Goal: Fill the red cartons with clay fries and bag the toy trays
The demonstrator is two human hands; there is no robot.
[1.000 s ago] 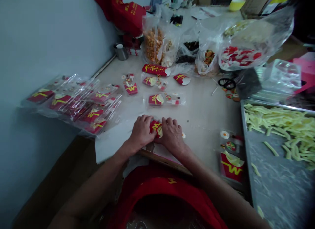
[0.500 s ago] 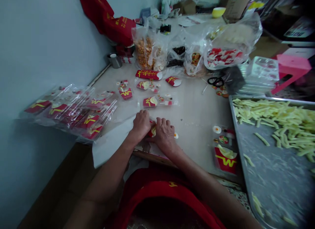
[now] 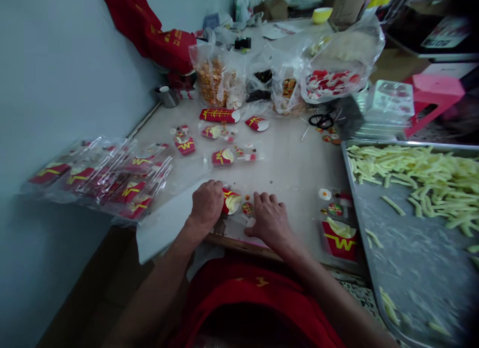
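Note:
A clear plastic packet lies flat near the table's front edge, holding a small red fries box (image 3: 232, 201) with pale fries and a round pizza-like piece (image 3: 247, 208). My left hand (image 3: 206, 206) is closed at the packet's left end, fingers curled against the box; its fingertips are hidden. On the packet's right end rests my right hand (image 3: 272, 218), palm down, its thumb apart from the bent fingers, covering that end. Another filled packet (image 3: 340, 238) lies further right. Beyond my hands is a similar packet (image 3: 223, 157).
Several filled packets (image 3: 130, 191) are piled at the left by the wall. A white sheet (image 3: 164, 221) lies under my left forearm. To the right stands a metal tray (image 3: 404, 268) of loose fries (image 3: 430, 173). Bags of small pieces (image 3: 213, 81) and black scissors (image 3: 321, 120) are at the back.
My hands have moved apart, the left to the left and the right to the right. The fries box and pizza-like piece now show between them. The whole view has shifted slightly.

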